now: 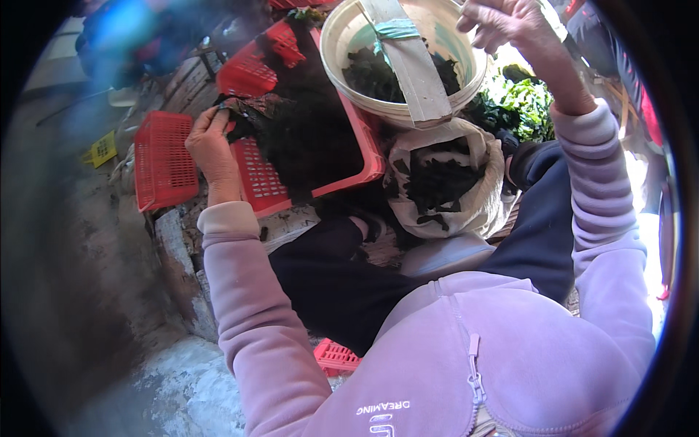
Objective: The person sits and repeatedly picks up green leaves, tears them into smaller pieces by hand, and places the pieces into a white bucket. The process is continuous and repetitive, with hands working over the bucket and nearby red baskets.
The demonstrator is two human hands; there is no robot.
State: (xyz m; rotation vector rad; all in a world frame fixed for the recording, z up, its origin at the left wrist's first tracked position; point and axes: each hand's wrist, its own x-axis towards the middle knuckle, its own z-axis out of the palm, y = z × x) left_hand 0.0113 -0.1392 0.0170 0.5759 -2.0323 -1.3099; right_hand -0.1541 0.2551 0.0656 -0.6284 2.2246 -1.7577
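Note:
My left hand [212, 145] pinches the edge of a dark, wet-looking leafy piece [254, 106], probably seaweed, over the left side of a large red plastic crate [349, 185]. A dark heap [311, 131] of similar material, in deep shadow, fills much of the crate. My right hand [505, 27] is raised by the right rim of a white plastic bucket [333, 71]; its fingers are bent, and whether they hold anything cannot be made out. Across the bucket lies a flat board [418, 82] with a green strip tied around it. Dark leafy pieces [371, 74] lie inside the bucket.
An open white woven sack [486, 202] of dark pieces stands between my legs. Sunlit green leaves [519, 104] lie right of the bucket. A small red basket [166, 161] stands left of the crate. Another person's clothed leg [595, 41] shows at upper right.

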